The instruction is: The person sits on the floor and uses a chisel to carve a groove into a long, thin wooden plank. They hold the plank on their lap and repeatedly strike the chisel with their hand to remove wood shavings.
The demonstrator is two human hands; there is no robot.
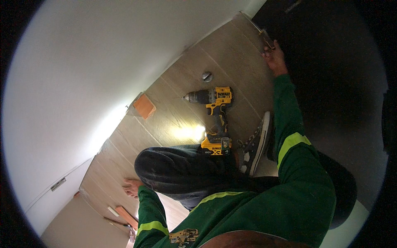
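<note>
Wood-look plank floor [178, 78] carries a yellow-black cordless drill [221, 120] mid-floor. Right hand [276, 61] is at a slim, dark piece [268, 39] by the floor's far right corner, fingers curled, can't tell if gripping; piece probably light, stiff, best pinched at its near end. Left hand [132, 187] rests near the floor's left end, fingers spread, nothing seen held.

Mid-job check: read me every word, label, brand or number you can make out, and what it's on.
Cordless drill, yellow housing: legible brand lettering, not copied out here.
Battery pack: legible lettering and numerals, likewise not copied out.
Chest print on the green sweatshirt: any lettering is too small to read.
Bottle: too small to tell.
</note>
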